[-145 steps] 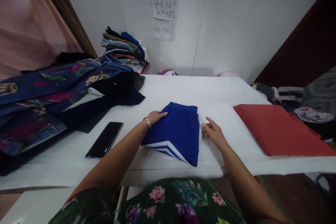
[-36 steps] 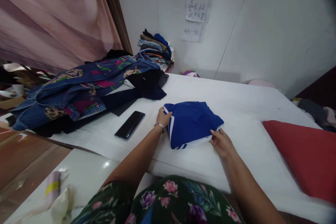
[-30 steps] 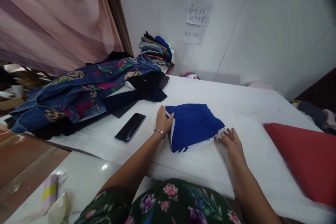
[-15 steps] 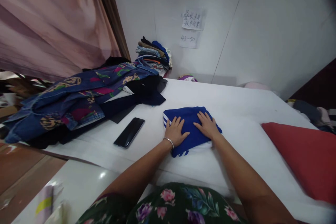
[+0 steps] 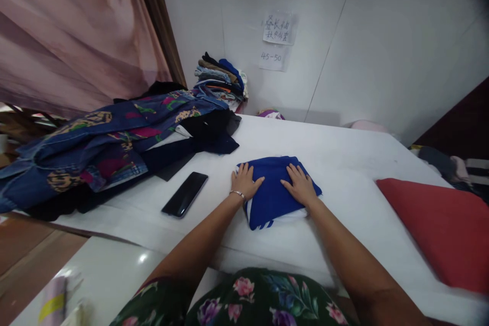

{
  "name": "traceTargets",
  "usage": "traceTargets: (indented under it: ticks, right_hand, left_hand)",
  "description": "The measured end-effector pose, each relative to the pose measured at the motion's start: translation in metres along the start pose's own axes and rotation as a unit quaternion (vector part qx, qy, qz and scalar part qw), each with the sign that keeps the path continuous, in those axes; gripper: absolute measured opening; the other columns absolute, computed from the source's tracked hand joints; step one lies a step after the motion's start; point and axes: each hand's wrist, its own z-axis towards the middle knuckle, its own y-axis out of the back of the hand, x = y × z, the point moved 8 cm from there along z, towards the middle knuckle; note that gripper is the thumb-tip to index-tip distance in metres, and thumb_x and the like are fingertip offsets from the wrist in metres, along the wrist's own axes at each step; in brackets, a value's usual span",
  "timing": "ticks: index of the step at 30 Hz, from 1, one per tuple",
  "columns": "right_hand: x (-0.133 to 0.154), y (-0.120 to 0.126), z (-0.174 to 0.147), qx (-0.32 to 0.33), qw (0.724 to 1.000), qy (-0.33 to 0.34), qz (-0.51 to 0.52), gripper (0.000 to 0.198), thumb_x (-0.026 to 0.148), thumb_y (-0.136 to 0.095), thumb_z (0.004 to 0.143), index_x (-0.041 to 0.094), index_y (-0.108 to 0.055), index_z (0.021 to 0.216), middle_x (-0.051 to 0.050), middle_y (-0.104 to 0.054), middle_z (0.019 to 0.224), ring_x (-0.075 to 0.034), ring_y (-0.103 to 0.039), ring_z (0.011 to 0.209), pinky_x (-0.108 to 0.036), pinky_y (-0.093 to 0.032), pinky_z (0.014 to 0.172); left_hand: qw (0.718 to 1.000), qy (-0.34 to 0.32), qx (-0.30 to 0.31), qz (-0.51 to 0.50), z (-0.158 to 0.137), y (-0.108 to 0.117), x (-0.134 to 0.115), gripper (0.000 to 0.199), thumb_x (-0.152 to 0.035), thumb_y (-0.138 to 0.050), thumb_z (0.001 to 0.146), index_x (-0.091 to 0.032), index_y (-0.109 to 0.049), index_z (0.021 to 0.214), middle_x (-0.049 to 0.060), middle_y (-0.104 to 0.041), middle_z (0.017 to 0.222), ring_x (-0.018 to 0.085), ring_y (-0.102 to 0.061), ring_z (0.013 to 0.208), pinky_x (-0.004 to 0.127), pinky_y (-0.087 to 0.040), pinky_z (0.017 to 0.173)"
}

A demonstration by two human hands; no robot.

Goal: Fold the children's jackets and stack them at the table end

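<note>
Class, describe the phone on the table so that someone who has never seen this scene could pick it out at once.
Start at the white table. On its left side lies a pile of dark and patterned clothes; just in front of that pile, left of the blue garment under both hands, lies the phone. It is the only flat, glossy black slab among soft fabrics.

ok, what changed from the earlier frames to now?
Both hands left the edges of the folded blue garment and came on top of it: left hand and right hand now lie flat, fingers spread, gripping nothing. The garment ended up turned and more compact. The phone, the red cloth and the denim pile on the white table lie as before.
</note>
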Motion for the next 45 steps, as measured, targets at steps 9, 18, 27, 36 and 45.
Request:
traceTargets:
  ticks: [9, 18, 27, 36, 45]
  right_hand:
    - [0.039, 0.028, 0.034, -0.016, 0.996, 0.083, 0.007, 0.060, 0.054, -0.033, 0.093, 0.022, -0.033, 0.145, -0.009, -0.027, 0.154, -0.026, -0.014, 0.144, -0.053, -0.012, 0.113]
    - [0.013, -0.003, 0.067, 0.032, 0.998, 0.048, -0.012, 0.048, 0.054, -0.035, 0.093, 0.024, -0.052, 0.128, -0.009, -0.054, 0.134, -0.026, -0.040, 0.129, -0.048, -0.029, 0.104]
    - [0.021, 0.007, 0.088, 0.067, 0.997, 0.047, 0.009, 0.055, 0.057, -0.029, 0.094, 0.026, -0.047, 0.136, -0.006, -0.045, 0.145, -0.029, -0.028, 0.138, -0.054, -0.018, 0.109]
    - [0.033, -0.001, 0.098, 0.039, 0.992, 0.069, -0.100, 0.059, 0.057, -0.027, 0.094, 0.015, -0.067, 0.105, -0.017, -0.066, 0.110, -0.029, -0.053, 0.112, -0.046, -0.022, 0.104]
    - [0.023, 0.011, 0.099, 0.045, 0.998, 0.030, -0.044, 0.054, 0.057, -0.030, 0.094, 0.022, -0.060, 0.122, -0.008, -0.062, 0.126, -0.025, -0.054, 0.117, -0.041, -0.034, 0.100]
  left_hand:
    - [0.999, 0.024, 0.028, -0.003, -0.003, -0.021, 0.010, 0.068, -0.060, -0.032, 0.090, -0.017, -0.040, 0.142, 0.012, -0.028, 0.154, 0.029, -0.016, 0.144, 0.057, -0.015, 0.112]
    - [0.999, 0.029, 0.027, -0.006, -0.006, -0.020, 0.013, 0.066, -0.059, -0.031, 0.090, -0.019, -0.040, 0.141, 0.011, -0.028, 0.154, 0.028, -0.016, 0.144, 0.058, -0.017, 0.111]
    - [0.999, 0.026, 0.012, -0.016, -0.006, -0.019, 0.012, 0.065, -0.058, -0.032, 0.090, -0.018, -0.043, 0.140, 0.012, -0.029, 0.153, 0.028, -0.017, 0.144, 0.057, -0.017, 0.112]
    - [0.999, 0.024, 0.009, -0.027, -0.006, -0.021, 0.014, 0.067, -0.059, -0.032, 0.090, -0.017, -0.042, 0.140, 0.012, -0.030, 0.153, 0.029, -0.017, 0.143, 0.059, -0.017, 0.111]
    - [0.999, 0.020, 0.007, -0.032, -0.005, -0.021, 0.015, 0.064, -0.059, -0.033, 0.089, -0.020, -0.044, 0.139, 0.011, -0.031, 0.153, 0.029, -0.018, 0.143, 0.057, -0.017, 0.112]
